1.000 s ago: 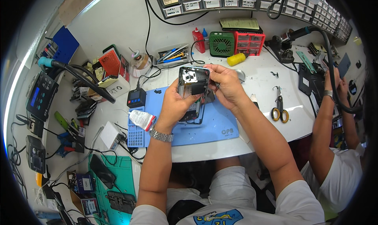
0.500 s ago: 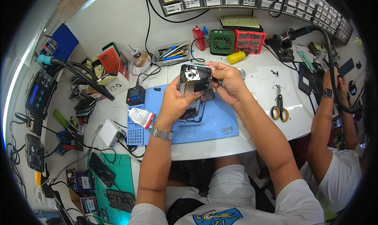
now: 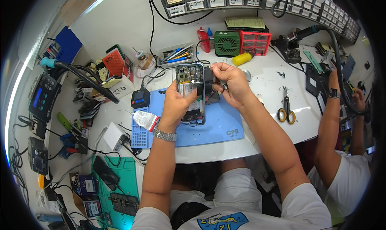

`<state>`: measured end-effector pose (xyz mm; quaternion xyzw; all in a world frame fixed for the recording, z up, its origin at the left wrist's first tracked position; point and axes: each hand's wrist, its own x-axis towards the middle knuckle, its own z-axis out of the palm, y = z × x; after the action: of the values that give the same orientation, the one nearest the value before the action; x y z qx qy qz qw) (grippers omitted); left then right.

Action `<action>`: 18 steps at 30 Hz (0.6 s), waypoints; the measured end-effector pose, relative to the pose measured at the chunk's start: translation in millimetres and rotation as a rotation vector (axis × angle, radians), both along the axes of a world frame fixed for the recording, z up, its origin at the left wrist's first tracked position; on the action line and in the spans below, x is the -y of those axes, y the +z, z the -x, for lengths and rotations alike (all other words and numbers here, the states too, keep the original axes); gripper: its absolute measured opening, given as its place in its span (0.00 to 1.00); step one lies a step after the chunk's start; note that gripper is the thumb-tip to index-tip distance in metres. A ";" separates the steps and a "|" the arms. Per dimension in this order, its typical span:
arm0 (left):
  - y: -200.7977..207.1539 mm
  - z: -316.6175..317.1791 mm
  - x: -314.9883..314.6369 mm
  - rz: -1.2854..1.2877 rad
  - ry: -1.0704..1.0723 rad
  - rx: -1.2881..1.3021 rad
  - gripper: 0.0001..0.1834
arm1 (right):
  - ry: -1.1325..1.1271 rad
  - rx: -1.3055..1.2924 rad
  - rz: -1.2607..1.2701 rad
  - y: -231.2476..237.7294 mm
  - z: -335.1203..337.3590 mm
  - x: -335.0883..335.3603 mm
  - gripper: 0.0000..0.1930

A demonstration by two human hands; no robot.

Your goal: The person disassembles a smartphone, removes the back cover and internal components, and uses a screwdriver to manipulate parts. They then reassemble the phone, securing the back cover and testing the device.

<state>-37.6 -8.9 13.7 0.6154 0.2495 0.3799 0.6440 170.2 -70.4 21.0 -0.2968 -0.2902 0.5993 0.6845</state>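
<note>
My left hand (image 3: pixel 177 103) is closed round the left side of an opened smartphone (image 3: pixel 197 105), its thumb lying across the front. The phone is held upright above a blue repair mat (image 3: pixel 209 135), its circuit board and battery bare. At the phone's upper right edge, the fingers of my right hand (image 3: pixel 234 79) pinch a thin black inner cover (image 3: pixel 208 74). A small metallic tool end (image 3: pixel 225 86) shows in the same hand; its kind I cannot make out. A white tube with a red end (image 3: pixel 145 120) lies beside my left wrist.
Scissors (image 3: pixel 286 109) lie right of the mat. Behind are a yellow roll (image 3: pixel 241 59), a green fan (image 3: pixel 226 43), red drawers (image 3: pixel 255 43) and a tool tray (image 3: pixel 175 55). A hot-air hose (image 3: pixel 90 79) hangs at left. A co-worker's arm (image 3: pixel 330 125) reaches in at right.
The black cover has come off the phone's upper part and moved to its right, baring the circuit board. My left hand has turned the phone slightly and shifted it left.
</note>
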 end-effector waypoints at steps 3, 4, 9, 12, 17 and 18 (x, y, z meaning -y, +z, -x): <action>-2.8 0.0 -1.8 -0.033 0.055 -0.025 0.24 | 0.005 0.069 -0.013 -0.3 7.9 1.2 0.09; -3.7 0.3 -2.0 -0.051 0.075 -0.028 0.25 | 0.000 0.089 -0.012 0.8 13.0 2.2 0.10; 2.8 -2.0 2.1 -0.045 0.091 -0.046 0.25 | -0.120 0.293 -0.054 12.0 31.0 11.4 0.10; 1.6 -1.0 1.2 -0.012 0.084 -0.046 0.28 | -0.144 0.340 -0.086 9.9 30.7 10.4 0.10; 6.1 2.8 1.5 0.062 0.008 -0.030 0.32 | -0.136 0.247 -0.071 2.1 22.6 7.0 0.09; 9.3 5.6 0.1 0.140 -0.021 -0.003 0.32 | -0.120 0.224 -0.062 2.9 18.4 7.5 0.08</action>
<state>-43.1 -8.9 23.0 0.5719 0.2699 0.3540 0.6890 151.7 -77.9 23.9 -0.3575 -0.3648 0.5110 0.6914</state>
